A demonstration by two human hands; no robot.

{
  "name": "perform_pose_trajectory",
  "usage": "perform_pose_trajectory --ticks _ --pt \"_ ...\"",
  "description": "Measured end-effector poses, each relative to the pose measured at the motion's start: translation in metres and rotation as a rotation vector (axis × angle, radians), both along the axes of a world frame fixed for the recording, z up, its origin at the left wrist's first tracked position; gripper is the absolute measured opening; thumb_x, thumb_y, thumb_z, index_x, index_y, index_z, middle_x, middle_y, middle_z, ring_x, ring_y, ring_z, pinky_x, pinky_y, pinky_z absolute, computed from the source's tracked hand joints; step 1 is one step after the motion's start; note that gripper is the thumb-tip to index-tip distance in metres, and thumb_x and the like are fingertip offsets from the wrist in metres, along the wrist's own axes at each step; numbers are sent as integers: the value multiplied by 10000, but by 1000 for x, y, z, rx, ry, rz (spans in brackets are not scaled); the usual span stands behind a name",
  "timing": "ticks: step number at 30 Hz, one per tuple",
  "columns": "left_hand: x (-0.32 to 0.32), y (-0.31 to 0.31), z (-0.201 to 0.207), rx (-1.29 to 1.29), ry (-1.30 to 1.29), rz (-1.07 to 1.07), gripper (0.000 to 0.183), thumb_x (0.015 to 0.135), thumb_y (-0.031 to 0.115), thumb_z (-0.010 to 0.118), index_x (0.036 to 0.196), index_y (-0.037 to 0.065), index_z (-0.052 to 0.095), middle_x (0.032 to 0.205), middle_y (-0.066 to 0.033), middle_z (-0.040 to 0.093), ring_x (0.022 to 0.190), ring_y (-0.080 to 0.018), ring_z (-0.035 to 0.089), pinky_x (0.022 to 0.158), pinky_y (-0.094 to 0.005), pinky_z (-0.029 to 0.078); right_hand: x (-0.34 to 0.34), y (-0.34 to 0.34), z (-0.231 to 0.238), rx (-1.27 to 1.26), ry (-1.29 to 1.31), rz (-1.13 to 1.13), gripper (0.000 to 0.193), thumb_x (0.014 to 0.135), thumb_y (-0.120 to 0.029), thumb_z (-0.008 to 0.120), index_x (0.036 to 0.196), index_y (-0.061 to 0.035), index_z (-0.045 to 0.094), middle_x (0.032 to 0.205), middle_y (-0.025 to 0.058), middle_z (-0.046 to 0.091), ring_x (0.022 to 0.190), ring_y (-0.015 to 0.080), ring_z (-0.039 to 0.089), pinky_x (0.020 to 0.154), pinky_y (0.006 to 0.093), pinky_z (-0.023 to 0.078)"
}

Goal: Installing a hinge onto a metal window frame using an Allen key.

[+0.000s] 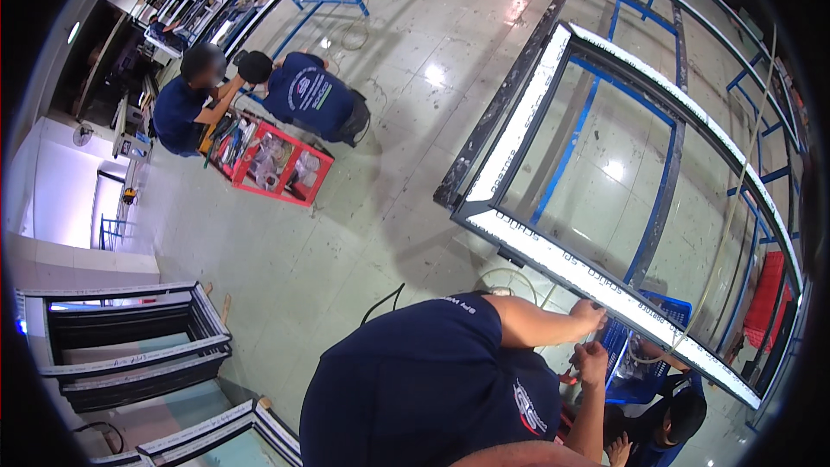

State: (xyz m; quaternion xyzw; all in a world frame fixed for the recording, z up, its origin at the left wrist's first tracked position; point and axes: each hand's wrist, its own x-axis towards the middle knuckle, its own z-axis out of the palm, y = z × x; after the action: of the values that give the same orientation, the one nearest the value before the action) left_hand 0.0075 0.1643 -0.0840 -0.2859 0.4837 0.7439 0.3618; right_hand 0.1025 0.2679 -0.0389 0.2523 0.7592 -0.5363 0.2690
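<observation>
My left arm reaches out from a navy sleeve, and my left hand [590, 316] is at the near edge of a large black window frame [566, 261] faced with printed white film. Its fingers are bent together; what is in them, if anything, is too small to make out. Close below it, my right hand [591, 360] has its fingers drawn into a pinch, and anything it holds is hidden. Beside both hands, partly under the frame, is a blue plastic crate [616, 353] with clear plastic packets in it.
Blue metal stands [596, 91] with dark bars carry the frame. A co-worker in a dark cap [689, 416] is low at the right, a hand showing. Two people [313, 97] are by a red parts cart [275, 199]. Stacked frames [138, 367] stand at left; red crates [764, 298] at right.
</observation>
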Motion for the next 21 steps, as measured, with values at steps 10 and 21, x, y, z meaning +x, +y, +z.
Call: perform_pose_trajectory --ticks 10,21 --pt "25 -8 -1 12 -37 -100 255 989 280 598 1037 41 671 918 -66 734 709 -158 688 513 -325 484 28 -9 2 -20 -8 -82 143 884 -100 653 869 42 666 643 105 668 497 126 560 475 266 420" --pt "-22 -37 -8 126 25 -90 225 974 224 601 1098 37 586 983 -122 683 866 -243 697 708 -379 585 -5 -16 0 239 77 115 301 889 -264 655 907 28 727 777 189 718 691 281 711 687 392 552"
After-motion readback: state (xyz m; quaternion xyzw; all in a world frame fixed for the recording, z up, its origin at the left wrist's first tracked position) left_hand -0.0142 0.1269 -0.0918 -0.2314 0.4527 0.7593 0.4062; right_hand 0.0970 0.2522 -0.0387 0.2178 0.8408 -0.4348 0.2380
